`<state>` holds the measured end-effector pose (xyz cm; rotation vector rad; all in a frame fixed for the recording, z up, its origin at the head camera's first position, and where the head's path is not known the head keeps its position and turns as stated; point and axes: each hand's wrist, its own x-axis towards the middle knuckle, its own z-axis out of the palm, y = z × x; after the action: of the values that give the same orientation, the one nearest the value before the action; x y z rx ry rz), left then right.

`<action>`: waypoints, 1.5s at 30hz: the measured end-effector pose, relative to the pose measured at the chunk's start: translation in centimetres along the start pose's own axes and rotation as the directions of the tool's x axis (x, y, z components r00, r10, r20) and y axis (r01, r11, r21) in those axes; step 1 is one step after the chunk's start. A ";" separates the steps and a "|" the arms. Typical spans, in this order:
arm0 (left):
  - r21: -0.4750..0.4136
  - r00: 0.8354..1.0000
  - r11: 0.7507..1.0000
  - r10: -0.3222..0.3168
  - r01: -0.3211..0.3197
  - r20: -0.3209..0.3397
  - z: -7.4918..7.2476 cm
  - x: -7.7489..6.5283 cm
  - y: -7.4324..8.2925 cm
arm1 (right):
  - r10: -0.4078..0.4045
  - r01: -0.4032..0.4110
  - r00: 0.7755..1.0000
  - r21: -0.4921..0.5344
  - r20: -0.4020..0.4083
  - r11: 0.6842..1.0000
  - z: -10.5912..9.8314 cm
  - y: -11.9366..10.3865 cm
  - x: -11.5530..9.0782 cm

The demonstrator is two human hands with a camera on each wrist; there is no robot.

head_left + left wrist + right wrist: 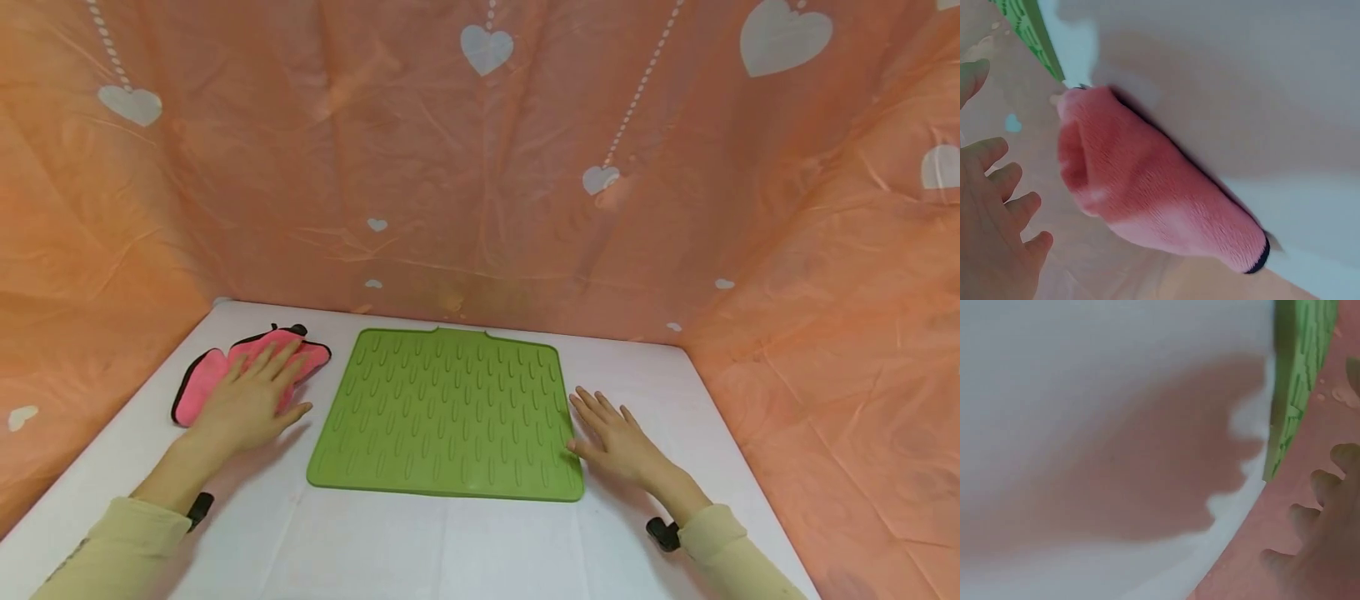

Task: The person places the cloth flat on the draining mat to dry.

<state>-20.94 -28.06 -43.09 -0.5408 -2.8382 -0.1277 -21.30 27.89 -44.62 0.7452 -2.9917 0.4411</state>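
Observation:
A pink fleecy cloth item with black edging [198,387] lies bunched at the left of the table; its kind is unclear. Over it hovers my left hand [251,404], fingers spread and holding nothing. The left wrist view has a gap between that hand [991,206] and the pink fleece [1154,175]. A flat green mat with raised ridges [450,408] occupies the middle. Beside its right edge, my right hand [622,446] is held with fingers extended and nothing in it. In the right wrist view, its shadow falls on the table, apart from the hand [1329,531].
White cloth covers the table [375,542]. Orange sheeting with pale hearts [480,167] hangs along the back and both sides. A small black device [663,533] is strapped at the right wrist, another [199,510] at the left.

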 end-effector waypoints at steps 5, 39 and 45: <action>0.010 1.000 1.000 0.014 -0.014 0.005 -0.1 -0.3 -1.1 | -0.027 0.027 0.998 -0.006 0.053 1.000 0.5 0.2 -0.4; -0.039 0.988 0.988 0.151 -0.152 -0.042 2.0 -1.0 -6.3 | -0.045 0.053 0.986 -0.045 0.162 0.998 1.1 0.5 -1.3; -0.085 0.981 0.981 0.167 -0.175 -0.096 2.4 -0.4 -6.3 | -0.037 0.046 0.986 -0.051 0.165 0.998 1.2 0.7 -1.2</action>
<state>-23.44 -33.79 -45.76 -0.7770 -2.6957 -0.2472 -20.48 28.66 -46.10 0.8789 -3.1177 0.3088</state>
